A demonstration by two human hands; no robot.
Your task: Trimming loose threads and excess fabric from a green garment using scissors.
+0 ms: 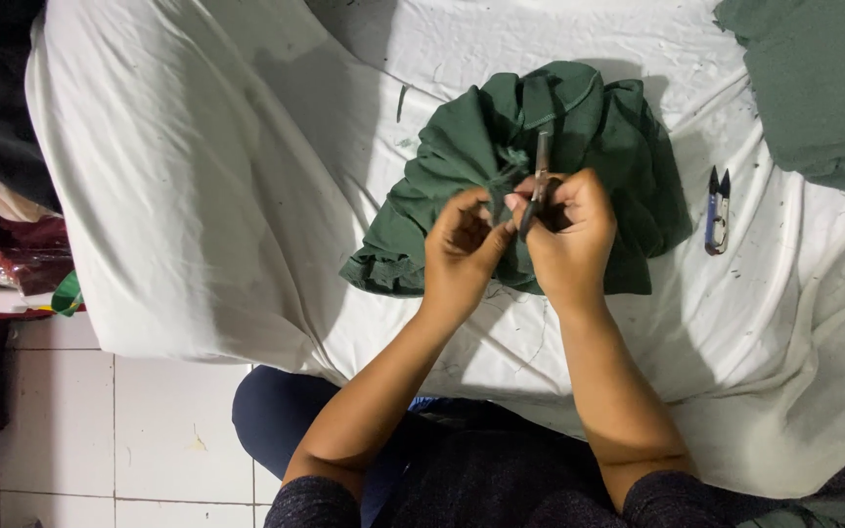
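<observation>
Head view: on the white sheet [198, 196], soft, limp green garment [530, 147] bunched; left hand [462, 249] pinched its fabric, right hand [569, 230] closed around thin tool [541, 171]; best gripped by folds.

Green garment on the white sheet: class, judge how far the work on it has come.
Done: loose thread bits dot the sheet. In hand: the left hand pinches the green garment while the right hand holds a thin tool to it. Left: cannot tell; more green cloth and the snips lie untouched.
</observation>
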